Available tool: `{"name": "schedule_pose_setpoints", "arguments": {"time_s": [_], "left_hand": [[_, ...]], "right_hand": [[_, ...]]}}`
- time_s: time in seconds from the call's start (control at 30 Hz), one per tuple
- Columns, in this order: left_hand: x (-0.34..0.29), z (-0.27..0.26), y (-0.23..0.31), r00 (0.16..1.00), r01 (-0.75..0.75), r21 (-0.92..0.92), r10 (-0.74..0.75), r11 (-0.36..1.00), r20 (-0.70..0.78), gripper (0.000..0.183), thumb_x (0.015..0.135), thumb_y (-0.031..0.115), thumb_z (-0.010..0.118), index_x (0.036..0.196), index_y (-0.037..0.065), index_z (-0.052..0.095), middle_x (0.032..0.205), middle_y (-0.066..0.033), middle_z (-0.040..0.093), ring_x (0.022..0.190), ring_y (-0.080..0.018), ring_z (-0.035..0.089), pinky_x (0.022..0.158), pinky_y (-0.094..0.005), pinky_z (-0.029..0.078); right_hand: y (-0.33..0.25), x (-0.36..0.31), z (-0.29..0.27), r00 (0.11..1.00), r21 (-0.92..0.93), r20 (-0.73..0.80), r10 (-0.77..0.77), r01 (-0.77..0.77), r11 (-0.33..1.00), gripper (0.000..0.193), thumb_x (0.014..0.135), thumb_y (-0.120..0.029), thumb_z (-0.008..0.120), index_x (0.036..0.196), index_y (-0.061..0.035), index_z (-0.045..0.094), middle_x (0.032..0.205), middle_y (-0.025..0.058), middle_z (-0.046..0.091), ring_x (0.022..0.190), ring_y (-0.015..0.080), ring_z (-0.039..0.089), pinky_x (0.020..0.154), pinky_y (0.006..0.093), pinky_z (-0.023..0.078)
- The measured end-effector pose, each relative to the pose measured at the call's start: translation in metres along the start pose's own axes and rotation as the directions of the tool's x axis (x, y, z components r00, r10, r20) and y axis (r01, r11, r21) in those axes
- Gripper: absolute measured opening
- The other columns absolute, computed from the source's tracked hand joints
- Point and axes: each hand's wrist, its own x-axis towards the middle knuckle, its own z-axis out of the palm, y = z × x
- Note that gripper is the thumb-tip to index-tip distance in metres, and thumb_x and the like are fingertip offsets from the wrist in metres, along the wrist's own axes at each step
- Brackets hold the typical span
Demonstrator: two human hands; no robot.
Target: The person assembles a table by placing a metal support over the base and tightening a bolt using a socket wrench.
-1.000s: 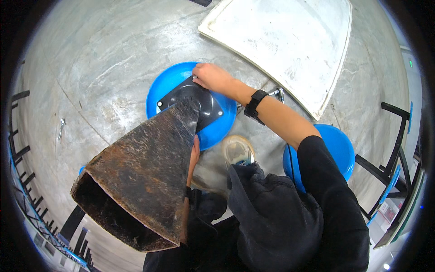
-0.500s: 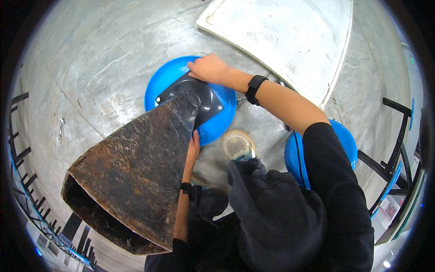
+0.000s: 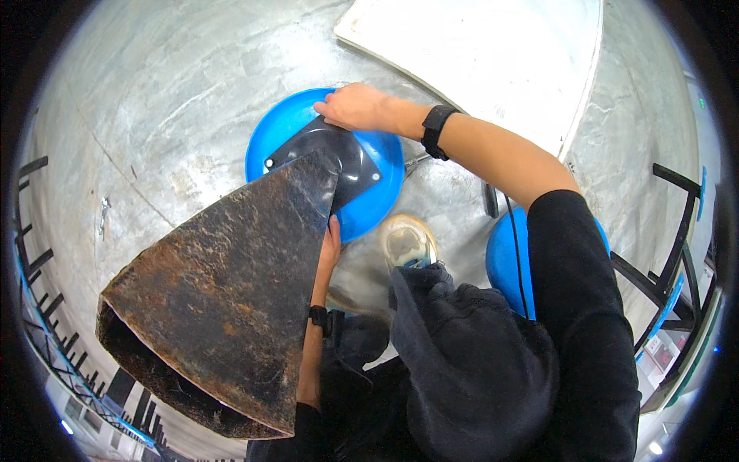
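Note:
A blue round seat-like disc (image 3: pixel 269 127) lies on the floor. Across it sits a black plate (image 3: pixel 356 165) with pale bolt heads at its visible corners. From the plate a rusty, hollow square metal tube (image 3: pixel 231 285) rises toward me, its open end at lower left. My right hand (image 3: pixel 354 106) is at the plate's far corner, fingers curled down; whatever they pinch is hidden beneath them. Beside the tube's lower end, my left hand (image 3: pixel 331 245) touches the disc's near rim. The tube hides most of its fingers.
A white panel (image 3: pixel 500 61) lies at the far right. Another blue disc (image 3: pixel 504 266) with a black cable (image 3: pixel 518 254) over it is by my right arm. My shoe (image 3: pixel 408 242) stands near the first disc. A small metal piece (image 3: pixel 103 217) lies on the left floor.
My right hand has shifted slightly up, still at the plate's corner, and the forearm has risen a little. The tube's open end appears slightly further to the lower left.

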Motion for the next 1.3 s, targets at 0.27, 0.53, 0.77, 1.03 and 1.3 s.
{"name": "schedule_pose_setpoints", "arguments": {"time_s": [0.27, 0.53, 0.77, 1.03, 1.3], "left_hand": [[0.004, 0.003, 0.006, 0.999, -0.012, -0.058, 0.014, 0.998, 0.029, 0.048, 0.085, 0.026, 0.052, 0.132, 0.017, 0.044, 0.117, -0.015, 0.049, 0.107, -0.0357, 0.045, 0.094, -0.0485, 0.034], [0.005, -0.003, 0.004, 0.999, -0.044, -0.015, 0.044, 0.999, 0.004, 0.048, 0.084, 0.024, 0.053, 0.13, 0.014, 0.045, 0.124, -0.0152, 0.046, 0.114, -0.0365, 0.041, 0.094, -0.048, 0.034], [0.005, -0.007, 0.009, 0.985, 0.102, -0.08, -0.089, 0.992, 0.149, 0.048, 0.084, 0.021, 0.054, 0.13, 0.015, 0.045, 0.131, -0.0131, 0.042, 0.123, -0.0347, 0.036, 0.094, -0.0481, 0.034], [0.005, -0.003, 0.005, 0.998, 0.011, -0.04, -0.009, 0.999, 0.063, 0.048, 0.084, 0.02, 0.054, 0.13, 0.015, 0.045, 0.133, -0.0124, 0.041, 0.124, -0.0342, 0.036, 0.094, -0.0477, 0.034], [0.007, -0.01, 0.013, 0.987, 0.104, -0.048, -0.098, 0.993, 0.125, 0.048, 0.084, 0.021, 0.053, 0.13, 0.016, 0.045, 0.133, -0.0123, 0.042, 0.123, -0.0356, 0.037, 0.095, -0.0489, 0.034]], "right_hand": [[0.001, -0.006, 0.006, 1.0, -0.043, -0.022, -0.02, 0.019, 0.999, 0.014, 0.079, -0.013, 0.052, 0.086, -0.0005, 0.053, 0.07, 0.0173, 0.062, 0.068, 0.035, 0.063, 0.06, 0.0435, 0.051], [-0.022, -0.006, 0.001, 0.99, 0.017, -0.052, 0.132, -0.132, 0.991, 0.016, 0.079, -0.013, 0.051, 0.082, 0.0015, 0.056, 0.073, 0.0192, 0.062, 0.068, 0.0349, 0.063, 0.059, 0.043, 0.051], [-0.032, 0.0, 0.009, 0.939, -0.007, -0.053, 0.339, -0.34, 0.941, 0.018, 0.078, -0.016, 0.053, 0.074, -0.0057, 0.067, 0.073, 0.0156, 0.066, 0.069, 0.0301, 0.066, 0.062, 0.0412, 0.052], [-0.008, -0.003, -0.003, 0.996, -0.122, -0.019, 0.082, -0.084, 0.989, 0.02, 0.079, -0.017, 0.052, 0.078, -0.004, 0.066, 0.08, 0.0161, 0.066, 0.075, 0.0322, 0.066, 0.065, 0.0424, 0.052], [-0.039, -0.002, -0.005, 0.958, -0.012, 0.068, 0.28, -0.279, 0.96, 0.017, 0.076, -0.015, 0.054, 0.078, -0.0071, 0.069, 0.081, 0.0138, 0.067, 0.076, 0.0322, 0.066, 0.066, 0.041, 0.053]]}}
